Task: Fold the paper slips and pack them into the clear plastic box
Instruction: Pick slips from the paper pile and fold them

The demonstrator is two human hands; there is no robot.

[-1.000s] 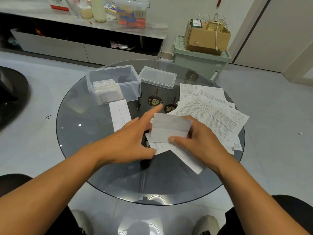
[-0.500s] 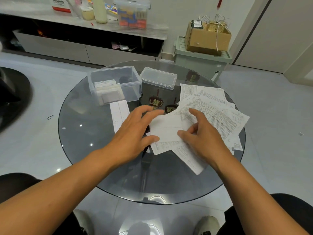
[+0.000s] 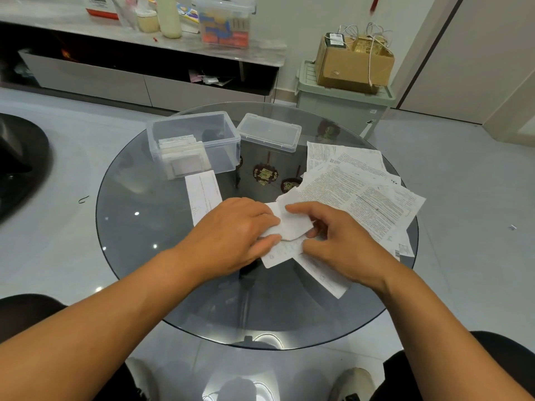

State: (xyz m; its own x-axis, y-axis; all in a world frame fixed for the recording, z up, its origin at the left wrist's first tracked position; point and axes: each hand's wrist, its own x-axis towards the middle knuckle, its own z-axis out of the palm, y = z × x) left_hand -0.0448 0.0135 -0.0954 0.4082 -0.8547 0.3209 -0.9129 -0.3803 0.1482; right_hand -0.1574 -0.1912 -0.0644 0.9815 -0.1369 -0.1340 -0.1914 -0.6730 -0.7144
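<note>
Mid-frame, I'm folding a paper slip [image 3: 292, 224] on the glass table [image 3: 144, 227]: my left hand [image 3: 231, 235] pinches its left edge, my right hand [image 3: 335, 241] its right. The clear plastic box [image 3: 194, 143], upper left, holds folded slips [image 3: 182, 162]; its lid [image 3: 269, 136] lies beside it.

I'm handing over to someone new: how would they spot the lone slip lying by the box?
On the round glass table, find the open clear plastic box at the far left. The single slip lies flat just in front of it, left of the left hand. Unlike the printed sheets fanned out at right, it lies alone, narrow and nearly blank.
</note>
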